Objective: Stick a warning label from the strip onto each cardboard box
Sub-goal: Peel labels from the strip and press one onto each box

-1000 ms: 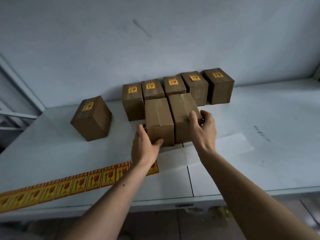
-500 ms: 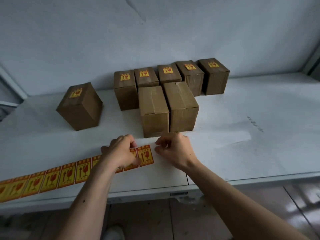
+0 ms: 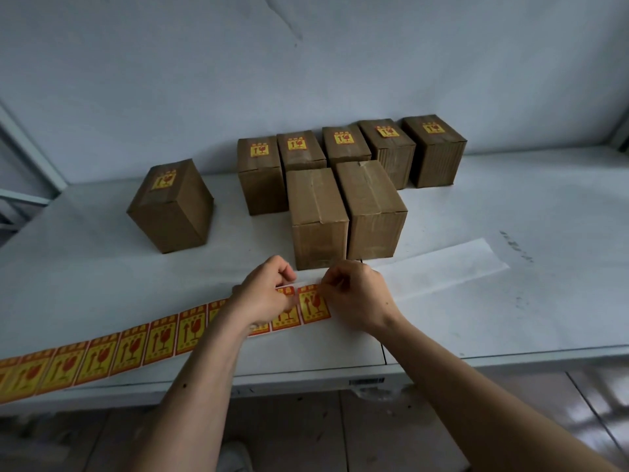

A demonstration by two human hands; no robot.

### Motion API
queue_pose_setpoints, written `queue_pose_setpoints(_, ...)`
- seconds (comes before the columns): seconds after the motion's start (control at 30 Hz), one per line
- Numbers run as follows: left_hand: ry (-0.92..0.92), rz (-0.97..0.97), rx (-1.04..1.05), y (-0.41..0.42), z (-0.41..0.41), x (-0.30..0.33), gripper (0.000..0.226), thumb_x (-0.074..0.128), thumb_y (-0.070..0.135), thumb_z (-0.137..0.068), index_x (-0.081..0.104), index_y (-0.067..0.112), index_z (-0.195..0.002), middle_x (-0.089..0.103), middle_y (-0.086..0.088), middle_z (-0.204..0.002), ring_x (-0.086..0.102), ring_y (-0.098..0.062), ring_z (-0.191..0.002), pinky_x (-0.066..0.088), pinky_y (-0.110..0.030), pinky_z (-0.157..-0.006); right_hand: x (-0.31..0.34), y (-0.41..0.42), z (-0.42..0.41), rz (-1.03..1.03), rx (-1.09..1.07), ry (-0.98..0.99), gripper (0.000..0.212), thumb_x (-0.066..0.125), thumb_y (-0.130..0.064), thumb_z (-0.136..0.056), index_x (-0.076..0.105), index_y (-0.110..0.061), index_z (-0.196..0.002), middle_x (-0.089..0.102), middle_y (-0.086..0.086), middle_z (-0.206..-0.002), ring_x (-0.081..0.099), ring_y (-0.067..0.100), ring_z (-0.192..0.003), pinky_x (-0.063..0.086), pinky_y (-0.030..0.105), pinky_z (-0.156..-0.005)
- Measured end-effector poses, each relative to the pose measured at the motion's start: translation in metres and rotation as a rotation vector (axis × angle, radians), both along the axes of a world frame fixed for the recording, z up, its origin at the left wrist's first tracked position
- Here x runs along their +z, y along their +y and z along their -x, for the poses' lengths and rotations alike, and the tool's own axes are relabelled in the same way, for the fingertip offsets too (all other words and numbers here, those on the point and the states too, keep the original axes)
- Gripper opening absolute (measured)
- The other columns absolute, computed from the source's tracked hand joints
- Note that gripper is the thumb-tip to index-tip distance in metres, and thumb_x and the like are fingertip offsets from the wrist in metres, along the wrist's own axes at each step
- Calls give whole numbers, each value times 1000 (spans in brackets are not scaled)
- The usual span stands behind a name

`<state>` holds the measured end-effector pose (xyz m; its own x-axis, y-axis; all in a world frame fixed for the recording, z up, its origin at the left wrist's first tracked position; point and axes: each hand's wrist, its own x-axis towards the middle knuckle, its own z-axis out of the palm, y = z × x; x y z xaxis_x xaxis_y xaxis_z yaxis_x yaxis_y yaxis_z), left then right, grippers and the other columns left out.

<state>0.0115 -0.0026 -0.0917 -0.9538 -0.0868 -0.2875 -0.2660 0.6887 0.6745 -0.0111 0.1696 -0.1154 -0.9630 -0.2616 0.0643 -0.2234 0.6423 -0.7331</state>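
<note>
Boxes (image 3: 318,212) on white table (image 3: 510,301)

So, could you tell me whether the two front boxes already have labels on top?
No, the two front boxes show bare cardboard tops, while the six others carry yellow labels.

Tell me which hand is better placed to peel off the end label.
The right hand, probably. Its fingertips pinch the free corner of the end label, near the two bare boxes. The left hand lies across the strip, so it seems suited to holding it down.
</note>
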Motion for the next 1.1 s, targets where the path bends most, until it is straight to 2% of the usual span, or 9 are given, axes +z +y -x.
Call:
queue_pose_setpoints(0.1,31,88,8,2,2,-3,23,67,20,-84,47,29,-89,65,5,-93,61,-23,-95,46,-53,-94,8,8,0,66,-3,-1,4,61,-21,-88,64,-19,-86,64,-6,-84,61,11,-77,42,10,-57)
queue_pose_setpoints(0.23,120,232,17,9,3,4,24,69,22,-85,48,28,-96,56,6,-103,55,-21,-105,43,-43,-94,39,28,7,274,-42,64,9,71,-14,-83,64,-19,-80,68,-10,-77,64,3,-71,45,9,-56)
queue_pose_setpoints(0.33,262,77,134,10,11,23,34,79,32,-75,54,22,-97,59,2,-104,56,-20,-100,46,-34,-77,77,36,32,451,-47,80,15,78,-11,-76,67,-17,-83,72,-4,-76,66,3,-67,47,13,-58)
queue_pose_setpoints(0.4,336,-64,218,11,20,38,45,79,43,-72,57,21,-104,59,3,-107,57,-17,-98,46,-31,-73,102,35,57,494,-62,53,18,80,-11,-73,69,-15,-87,74,1,-79,68,7,-69,48,16,-56)
queue_pose_setpoints(0.53,427,-162,278,18,45,57,68,71,61,-70,51,25,-124,52,2,-128,52,-18,-117,48,-34,-89,127,20,107,289,0,20,16,76,-11,-78,74,-13,-94,73,1,-83,66,10,-75,50,22,-63)
queue_pose_setpoints(0.67,321,-71,236,23,69,52,97,72,69,-63,40,20,-141,37,-3,-146,38,-26,-134,44,-46,-102,132,3,134,117,76,-85,18,72,-12,-82,72,-9,-100,70,2,-86,65,10,-77,52,18,-61)
queue_pose_setpoints(0.77,254,-67,233,22,72,40,105,71,75,-55,43,21,-141,40,-2,-145,40,-27,-133,47,-52,-100,130,-6,142,33,133,-128,16,71,-15,-84,71,-13,-100,68,1,-92,62,10,-81,48,19,-61)
queue_pose_setpoints(0.97,240,-235,285,26,68,32,117,66,84,-38,47,23,-137,45,1,-142,45,-23,-130,50,-49,-98,126,-12,147,-31,156,-139,15,68,-17,-86,69,-15,-101,66,0,-93,60,10,-81,49,23,-65)
queue_pose_setpoints(1.1,218,-348,316,28,69,29,114,72,80,-35,49,26,-133,53,4,-134,52,-20,-123,53,-46,-93,122,-14,149,-91,159,-99,18,69,-19,-85,71,-14,-102,67,1,-99,62,14,-92,52,32,-84)
